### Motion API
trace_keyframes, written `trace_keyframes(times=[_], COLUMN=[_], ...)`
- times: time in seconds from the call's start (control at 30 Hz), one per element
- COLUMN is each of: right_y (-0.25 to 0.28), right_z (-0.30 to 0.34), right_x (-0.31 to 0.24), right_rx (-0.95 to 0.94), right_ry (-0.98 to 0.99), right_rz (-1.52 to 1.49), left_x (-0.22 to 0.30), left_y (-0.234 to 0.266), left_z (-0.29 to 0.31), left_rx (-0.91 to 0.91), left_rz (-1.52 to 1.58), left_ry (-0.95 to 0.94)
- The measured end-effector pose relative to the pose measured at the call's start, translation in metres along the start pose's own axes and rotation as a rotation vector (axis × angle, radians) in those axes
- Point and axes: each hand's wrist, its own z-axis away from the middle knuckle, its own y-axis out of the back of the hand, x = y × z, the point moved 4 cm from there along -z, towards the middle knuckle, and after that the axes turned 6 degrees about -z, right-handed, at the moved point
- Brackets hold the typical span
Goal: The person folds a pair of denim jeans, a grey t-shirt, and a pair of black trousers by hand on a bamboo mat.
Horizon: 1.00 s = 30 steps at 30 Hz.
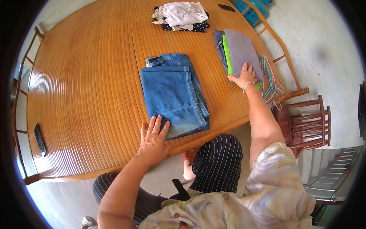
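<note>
Folded blue jeans [167, 93] lie flat on the slatted wooden table [87, 84] in front of me. My left hand [154, 141] rests at their near left corner, fingers spread, the fingertips touching the denim. Farther right, my right hand [245, 77] lies flat with its fingers apart on the near end of a folded grey garment [244, 45]. That garment tops a small stack, with a bright green cloth [227, 53] and a dark blue-grey piece [219, 40] showing along its left side. Neither hand grips anything.
Folded white and dotted clothes [185, 14] sit at the far side. Tangled clothes hangers [271, 82] lie by the right edge. A phone [226, 7] is at the far right, a dark flat object [39, 139] at the left. A reddish wooden chair [305, 124] stands at the right.
</note>
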Motion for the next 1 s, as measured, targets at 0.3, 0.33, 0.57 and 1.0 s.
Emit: trace_keyframes(times=[0.3, 0.33, 0.57, 1.0], right_y=[-0.019, -0.011, 0.027, -0.010], right_z=[-0.067, -0.065, -0.066, -0.027], right_x=[0.042, 0.036, 0.028, 0.024], right_rx=[-0.069, 0.059, -0.366, -0.054], right_ry=[0.204, 0.339, 0.186, 0.335], right_rz=[-0.146, -0.114, -0.865, 0.046], left_x=[-0.002, -0.003, -0.004, -0.001], left_y=[0.001, 0.001, 0.002, 0.002], left_z=[0.001, 0.002, 0.002, -0.001], left_rx=[0.011, 0.012, 0.036, 0.003], left_rz=[0.001, 0.007, 0.063, 0.061], left_ry=[-0.011, -0.002, -0.024, -0.014])
